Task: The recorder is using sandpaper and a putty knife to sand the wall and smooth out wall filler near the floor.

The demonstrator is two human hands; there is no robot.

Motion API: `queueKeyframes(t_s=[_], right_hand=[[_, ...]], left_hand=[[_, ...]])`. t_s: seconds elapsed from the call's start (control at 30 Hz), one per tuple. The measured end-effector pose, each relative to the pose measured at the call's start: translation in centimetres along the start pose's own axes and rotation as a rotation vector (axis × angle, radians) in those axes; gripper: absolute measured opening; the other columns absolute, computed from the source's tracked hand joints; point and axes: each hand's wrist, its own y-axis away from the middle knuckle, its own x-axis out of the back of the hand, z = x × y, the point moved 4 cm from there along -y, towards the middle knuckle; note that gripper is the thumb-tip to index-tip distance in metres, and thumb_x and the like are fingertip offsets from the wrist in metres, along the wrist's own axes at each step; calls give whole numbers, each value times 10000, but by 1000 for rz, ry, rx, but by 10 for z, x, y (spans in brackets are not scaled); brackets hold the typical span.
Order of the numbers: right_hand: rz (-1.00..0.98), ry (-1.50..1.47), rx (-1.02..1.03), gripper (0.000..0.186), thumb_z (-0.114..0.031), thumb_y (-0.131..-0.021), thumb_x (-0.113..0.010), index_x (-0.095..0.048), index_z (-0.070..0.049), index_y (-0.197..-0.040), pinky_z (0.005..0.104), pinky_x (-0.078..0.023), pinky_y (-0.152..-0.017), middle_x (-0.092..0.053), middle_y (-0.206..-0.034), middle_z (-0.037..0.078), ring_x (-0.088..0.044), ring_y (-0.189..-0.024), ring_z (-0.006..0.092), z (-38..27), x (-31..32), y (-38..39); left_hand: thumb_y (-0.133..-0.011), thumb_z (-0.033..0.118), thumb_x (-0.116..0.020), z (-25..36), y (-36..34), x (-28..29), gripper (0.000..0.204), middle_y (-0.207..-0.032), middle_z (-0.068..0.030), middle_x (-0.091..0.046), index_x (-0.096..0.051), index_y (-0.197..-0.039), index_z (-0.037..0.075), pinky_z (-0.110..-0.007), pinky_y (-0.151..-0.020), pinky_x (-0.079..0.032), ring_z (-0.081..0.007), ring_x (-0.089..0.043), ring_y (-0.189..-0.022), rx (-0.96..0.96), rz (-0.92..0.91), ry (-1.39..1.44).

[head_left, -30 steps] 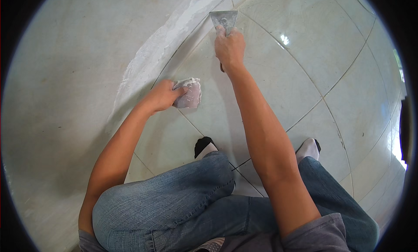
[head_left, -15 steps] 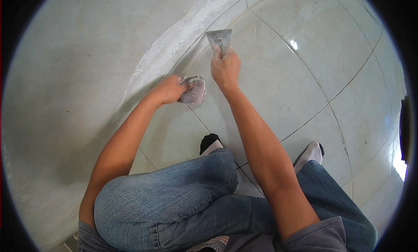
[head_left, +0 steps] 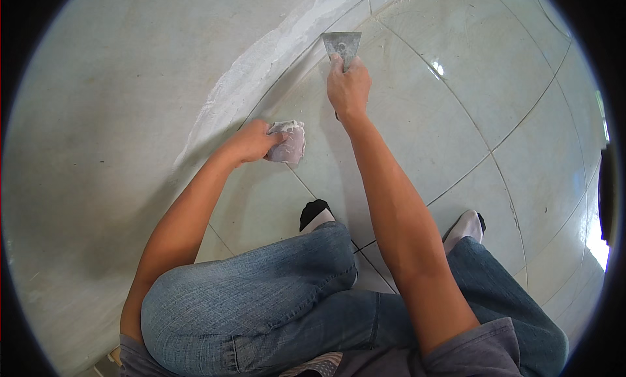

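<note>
My right hand (head_left: 349,89) is closed round a putty knife (head_left: 342,43), its wide metal blade pointing away from me near the foot of the wall. Further left and closer to me, my left hand (head_left: 251,142) grips a small flat plate (head_left: 295,145), pinkish grey, with white paste along its edges; whether it is a second scraper I cannot tell. A rough band of white filler (head_left: 238,84) runs along the bottom of the wall, to the left of both hands.
The pale wall (head_left: 111,97) fills the left side. Glossy floor tiles (head_left: 450,136) with dark joints spread to the right. My legs in jeans (head_left: 248,299) are bent below my arms, and my socked feet (head_left: 317,214) rest on the tiles. A dark object (head_left: 606,194) stands at the right rim.
My right hand has moved the putty knife a little farther away and to the right, along the wall's foot. My left hand and its plate have come slightly closer to me.
</note>
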Motion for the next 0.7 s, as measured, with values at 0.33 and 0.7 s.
queueKeyframes(t_s=[0.33, 0.7], right_hand=[[-19, 116, 156, 326, -267, -943, -565, -565, 42, -840, 549, -471, -729, -624, -807, 333, -607, -814, 520, 14, -32, 56], [14, 64, 165, 333, -261, -941, -571, -562, 34, -788, 554, -454, -683, -617, -762, 311, -600, -762, 508, 6, -17, 28]], left_hand=[[-925, 338, -651, 18, 11, 8, 424, -801, -148, -648, -640, -954, -85, -383, -639, -469, -225, -591, -688, 19, 9, -66], [-925, 339, -647, 8, 11, 4, 419, -778, -136, -638, -652, -941, -80, -382, -615, -452, -218, -570, -657, 0, 11, 13]])
